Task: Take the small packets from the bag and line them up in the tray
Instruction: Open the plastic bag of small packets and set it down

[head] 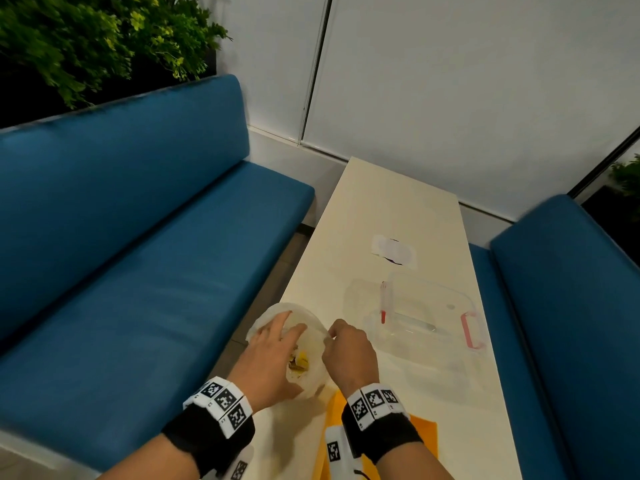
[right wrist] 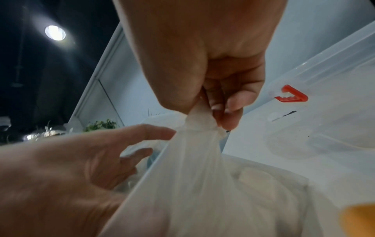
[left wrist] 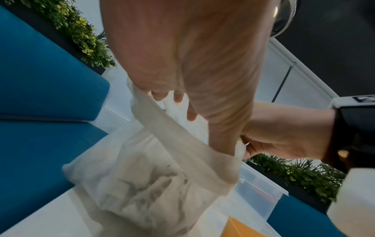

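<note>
I am at a long cream table (head: 391, 216) that runs away from me toward a white panelled wall (head: 467, 81), with a blue bench (head: 138, 237) along its left side, another blue seat (head: 568, 306) on the right, and green plants (head: 86, 39) behind the left bench. A round ceiling lamp (right wrist: 55, 32) shows in the right wrist view.

The thin white plastic bag (head: 311, 341) stands at the near left edge of the table. My right hand (head: 349, 355) has its fingertips (right wrist: 229, 115) clamped on a gathered bit of the bag's rim, pulling it taut. My left hand (head: 273, 358) has its fingers spread apart and reaching into the bag's open mouth, with nothing in its grip that I can see. Inside the bag I can glimpse yellow and brownish packets (head: 299, 362), too small and blurred to count.

The clear plastic tray (head: 429, 306) with red clips (head: 472, 330) sits just right of the bag; a clear lid seems to lie against it, though the edges are hard to separate. Beyond it lies a pale patch (head: 393, 252) with a dark mark. An orange sheet (head: 424, 434) lies under my right wrist, partly cut off.

I can read no writing anywhere; the wristbands (head: 221, 407) carry only black-and-white square codes.
</note>
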Demonstrator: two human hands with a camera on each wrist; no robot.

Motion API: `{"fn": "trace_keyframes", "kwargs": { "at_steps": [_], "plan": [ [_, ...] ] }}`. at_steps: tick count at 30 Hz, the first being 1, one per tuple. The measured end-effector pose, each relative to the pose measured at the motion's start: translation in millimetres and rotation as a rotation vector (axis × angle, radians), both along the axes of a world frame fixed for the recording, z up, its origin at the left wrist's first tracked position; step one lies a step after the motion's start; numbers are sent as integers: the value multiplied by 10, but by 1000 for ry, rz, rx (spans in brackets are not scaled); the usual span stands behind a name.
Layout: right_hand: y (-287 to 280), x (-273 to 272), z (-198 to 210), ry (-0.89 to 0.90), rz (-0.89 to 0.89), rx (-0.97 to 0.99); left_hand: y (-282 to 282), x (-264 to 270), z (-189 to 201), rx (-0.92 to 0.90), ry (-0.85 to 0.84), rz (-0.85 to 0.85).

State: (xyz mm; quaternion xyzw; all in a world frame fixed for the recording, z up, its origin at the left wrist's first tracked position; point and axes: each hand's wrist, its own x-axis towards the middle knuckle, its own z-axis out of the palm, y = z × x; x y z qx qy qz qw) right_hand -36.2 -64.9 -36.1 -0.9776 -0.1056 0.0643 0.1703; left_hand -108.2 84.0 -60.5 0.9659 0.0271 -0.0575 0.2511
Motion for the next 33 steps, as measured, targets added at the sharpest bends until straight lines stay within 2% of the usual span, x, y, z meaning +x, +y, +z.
{"fn": "trace_keyframes", "kwargs": {
  "at_steps": [4, 7, 11, 16, 22, 28, 33],
  "plan": [
    [-48, 99, 149, -32, -104, 181, -21, -59, -16, 12, -57, 34],
    [-98, 90, 194, -57, -115, 264, -65, -117, 3, 65, -79, 49],
    [-132, 25, 129, 17, -95, 257, -154, -147, 10, 101, -28, 50],
    [-201, 30, 189, 17, -123, 295, -237, -33, 174, 4, -138, 81],
    [-142, 10, 242, 57, -58, 271, -289, 391, -34, 14, 104, -74],
    [-105, -10, 266, 82, -28, 240, -288, 720, 19, 322, 254, -313],
    [-147, -3, 297, 95, -52, 245, -318, 873, 10, 325, 331, -309]
  ]
}}
